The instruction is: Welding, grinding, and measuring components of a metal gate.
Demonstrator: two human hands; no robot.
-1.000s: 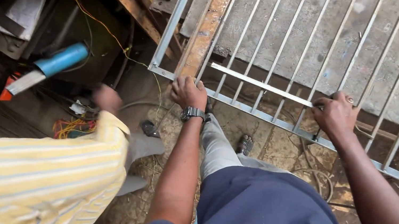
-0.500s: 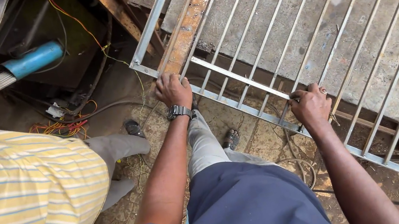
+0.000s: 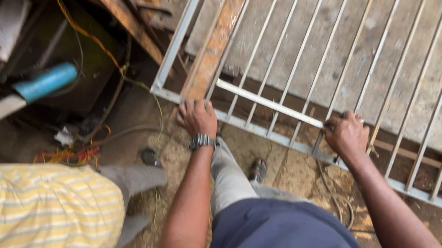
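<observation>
A grey metal grille point(image 3: 305, 56) of thin parallel bars in a square-tube frame lies tilted across the upper right. My left hand point(image 3: 197, 117), with a wristwatch on its wrist, grips the frame's lower rail near the corner. Further right on the same rail, my right hand point(image 3: 347, 136) is closed around the rail where a loose flat bar point(image 3: 269, 103) crosses the grille. My grey trousers and sandalled foot point(image 3: 258, 168) show below the rail.
A person in a yellow striped shirt point(image 3: 24, 234) stands close at my left, one shoe point(image 3: 149, 157) on the dirt floor. A rusty steel beam point(image 3: 218, 35) lies under the grille. A blue-handled tool point(image 3: 27, 93), orange wires point(image 3: 68, 157) and clutter fill the upper left.
The view has shifted and come closer. Both my hands stay on the grille's lower rail. The other person's hand, seen earlier near the corner, is gone from view.
</observation>
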